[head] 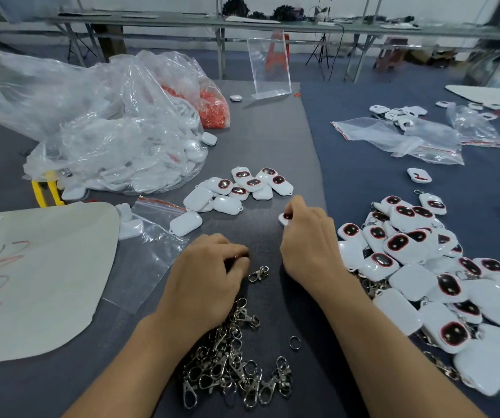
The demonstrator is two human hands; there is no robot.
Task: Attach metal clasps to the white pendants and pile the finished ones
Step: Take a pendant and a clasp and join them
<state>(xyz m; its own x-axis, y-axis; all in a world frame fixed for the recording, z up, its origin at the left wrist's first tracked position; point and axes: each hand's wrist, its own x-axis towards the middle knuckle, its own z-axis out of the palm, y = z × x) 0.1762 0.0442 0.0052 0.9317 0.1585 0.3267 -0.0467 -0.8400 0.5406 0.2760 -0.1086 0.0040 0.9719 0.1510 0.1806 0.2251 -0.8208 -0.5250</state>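
Observation:
My right hand (309, 236) pinches a white pendant (283, 218) with a dark red-rimmed oval, just above the grey mat. My left hand (209, 273) has its fingers curled over the top of a heap of metal clasps (236, 366), and a bit of metal shows at its fingertips. One clasp (258, 273) lies loose just right of that hand. A small group of bare pendants (236, 188) lies ahead of both hands. A big pile of pendants with clasps (441, 279) spreads out to the right.
Clear plastic bags of white parts (113, 140) and one of orange pieces (212, 110) sit at far left. Zip bags (405, 137) lie far right, a white sheet (31, 273) near left. A clear acrylic stand (270, 67) is at the back. A loose ring (295, 342) lies near the clasps.

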